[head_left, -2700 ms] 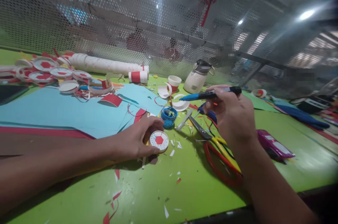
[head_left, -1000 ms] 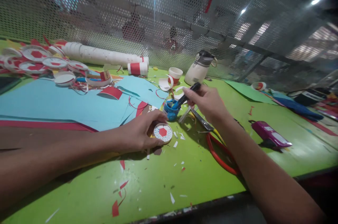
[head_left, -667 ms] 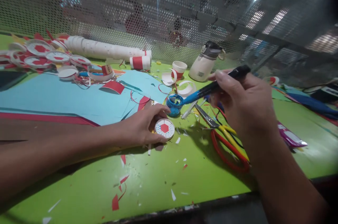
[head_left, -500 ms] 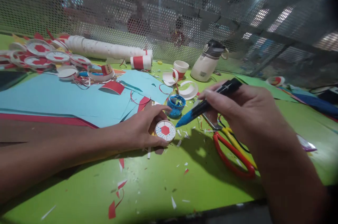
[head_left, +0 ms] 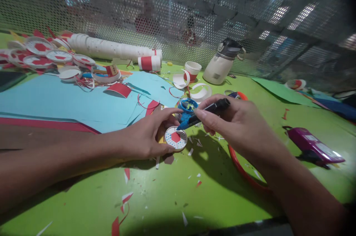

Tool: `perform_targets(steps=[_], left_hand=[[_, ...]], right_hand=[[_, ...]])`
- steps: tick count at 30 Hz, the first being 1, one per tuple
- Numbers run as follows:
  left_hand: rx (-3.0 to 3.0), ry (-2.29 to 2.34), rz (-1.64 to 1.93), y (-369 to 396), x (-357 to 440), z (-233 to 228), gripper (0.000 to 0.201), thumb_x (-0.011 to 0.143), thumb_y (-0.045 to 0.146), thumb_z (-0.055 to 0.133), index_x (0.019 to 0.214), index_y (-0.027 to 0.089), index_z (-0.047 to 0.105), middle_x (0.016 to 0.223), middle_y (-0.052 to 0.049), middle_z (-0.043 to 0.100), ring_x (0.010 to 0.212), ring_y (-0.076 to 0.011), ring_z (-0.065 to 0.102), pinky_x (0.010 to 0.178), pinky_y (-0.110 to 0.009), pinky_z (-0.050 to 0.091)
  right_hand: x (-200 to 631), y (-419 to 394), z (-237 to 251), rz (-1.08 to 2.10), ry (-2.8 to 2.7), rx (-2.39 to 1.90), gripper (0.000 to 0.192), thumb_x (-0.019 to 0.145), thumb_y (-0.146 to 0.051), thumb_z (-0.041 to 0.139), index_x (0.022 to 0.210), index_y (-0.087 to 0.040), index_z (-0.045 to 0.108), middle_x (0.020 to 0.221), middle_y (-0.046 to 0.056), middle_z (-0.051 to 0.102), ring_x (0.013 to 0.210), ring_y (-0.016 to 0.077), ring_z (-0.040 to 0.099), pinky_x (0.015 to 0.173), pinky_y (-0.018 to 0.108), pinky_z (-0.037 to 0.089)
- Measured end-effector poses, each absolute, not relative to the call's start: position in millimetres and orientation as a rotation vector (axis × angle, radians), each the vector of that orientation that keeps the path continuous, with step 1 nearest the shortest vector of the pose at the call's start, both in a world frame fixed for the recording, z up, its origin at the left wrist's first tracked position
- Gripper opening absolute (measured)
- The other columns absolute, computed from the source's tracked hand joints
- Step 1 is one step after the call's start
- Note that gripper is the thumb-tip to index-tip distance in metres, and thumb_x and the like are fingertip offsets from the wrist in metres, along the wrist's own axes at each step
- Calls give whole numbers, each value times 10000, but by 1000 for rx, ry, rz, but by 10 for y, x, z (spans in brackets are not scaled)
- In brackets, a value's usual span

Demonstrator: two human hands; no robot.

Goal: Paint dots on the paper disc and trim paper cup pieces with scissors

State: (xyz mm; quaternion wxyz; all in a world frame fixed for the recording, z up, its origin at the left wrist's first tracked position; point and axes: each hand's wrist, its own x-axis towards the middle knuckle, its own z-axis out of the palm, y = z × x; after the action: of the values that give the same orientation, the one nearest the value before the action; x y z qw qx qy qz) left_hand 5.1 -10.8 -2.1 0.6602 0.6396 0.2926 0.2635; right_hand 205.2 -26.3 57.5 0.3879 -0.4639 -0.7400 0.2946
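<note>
Pinching disc (head_left: pixel 175 138) in left grip (head_left: pixel 147 136); right grip (head_left: pixel 236 125) clamping pen (head_left: pixel 204 112), tip just above disc.

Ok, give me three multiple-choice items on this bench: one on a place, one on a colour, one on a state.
1. Where is the small blue pot?
A. just beyond the round disc
B. on the purple case
C. beside the cream bottle

2. What colour is the hexagon at the middle of the round disc?
A. green
B. red
C. black

3. What does the right hand do?
A. lies flat and empty
B. holds scissors
C. holds a black tool with a blue-coated tip

Key: 1 A, the pot sits right behind the disc; 2 B, the centre is red; 3 C, the black tool is gripped, while the left hand pins the disc.
</note>
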Motion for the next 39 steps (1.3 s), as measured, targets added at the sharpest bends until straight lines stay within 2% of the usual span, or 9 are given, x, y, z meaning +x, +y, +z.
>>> perform_targets(steps=[6, 9, 13, 17, 21, 26, 29, 36, 39], left_hand=[[1511, 687, 572, -89, 45, -10, 742, 791, 199, 700, 1414, 251, 301, 1076, -97, 580, 602, -140, 660, 451, -221, 494], [1506, 694, 601, -90, 53, -8, 753, 767, 175, 713, 1403, 223, 314, 988, -70, 615, 642, -147, 656, 491, -226, 511], [1513, 697, 602, -81, 49, -17, 777, 766, 143, 708, 1414, 197, 284, 811, -9, 633, 524, -117, 623, 457, -208, 475], [1537, 687, 586, -67, 39, -22, 772, 770, 165, 714, 1414, 196, 290, 738, 12, 648, 493, -121, 620, 460, -212, 468], [1535, 672, 586, -80, 41, 4, 722, 786, 154, 704, 1389, 194, 310, 738, 21, 643, 465, -98, 601, 450, -198, 467], [1515, 665, 581, -99, 43, 28, 664, 799, 157, 701, 1362, 198, 352, 798, -1, 637, 543, -124, 655, 423, -172, 473], [1522, 635, 611, -96, 43, 17, 647, 794, 161, 711, 1345, 194, 374, 815, -3, 629, 529, -111, 645, 412, -165, 474], [1511, 642, 618, -107, 53, 28, 683, 798, 119, 694, 1371, 163, 325, 743, 14, 632, 456, -87, 599, 406, -166, 456], [1521, 648, 617, -110, 51, 28, 675, 800, 127, 690, 1368, 174, 329, 752, 7, 635, 486, -105, 620, 411, -171, 461]], right_hand=[[2039, -274, 562, 742, -1899, -1188, 110, 832, -271, 628, 775, -178, 641, 561, -27, 561, 499, 108, 488, 469, 240, 395], [2024, -281, 541, 760, -1890, -1195, 113, 828, -288, 629, 787, -183, 637, 558, -27, 569, 504, 117, 508, 463, 241, 403], [2009, -284, 514, 785, -1883, -1191, 127, 828, -296, 628, 792, -174, 636, 577, -21, 590, 503, 113, 516, 473, 240, 422], [1991, -295, 503, 769, -1903, -1199, 147, 837, -309, 629, 801, -168, 646, 610, -10, 618, 521, 114, 536, 493, 240, 436], [1975, -306, 490, 803, -1887, -1207, 147, 833, -312, 636, 809, -167, 647, 611, -14, 625, 518, 108, 537, 489, 227, 437], [1962, -303, 480, 826, -1856, -1186, 143, 825, -304, 647, 812, -162, 643, 594, -22, 618, 511, 101, 536, 483, 215, 436], [1951, -297, 489, 820, -1862, -1192, 140, 828, -298, 647, 818, -158, 642, 607, -18, 625, 514, 100, 540, 487, 216, 439], [1951, -304, 497, 818, -1889, -1216, 128, 837, -265, 635, 840, -138, 641, 598, -29, 598, 515, 85, 523, 486, 201, 421], [1955, -312, 489, 838, -1883, -1211, 125, 837, -263, 633, 838, -138, 635, 591, -34, 590, 511, 83, 516, 480, 199, 413]])
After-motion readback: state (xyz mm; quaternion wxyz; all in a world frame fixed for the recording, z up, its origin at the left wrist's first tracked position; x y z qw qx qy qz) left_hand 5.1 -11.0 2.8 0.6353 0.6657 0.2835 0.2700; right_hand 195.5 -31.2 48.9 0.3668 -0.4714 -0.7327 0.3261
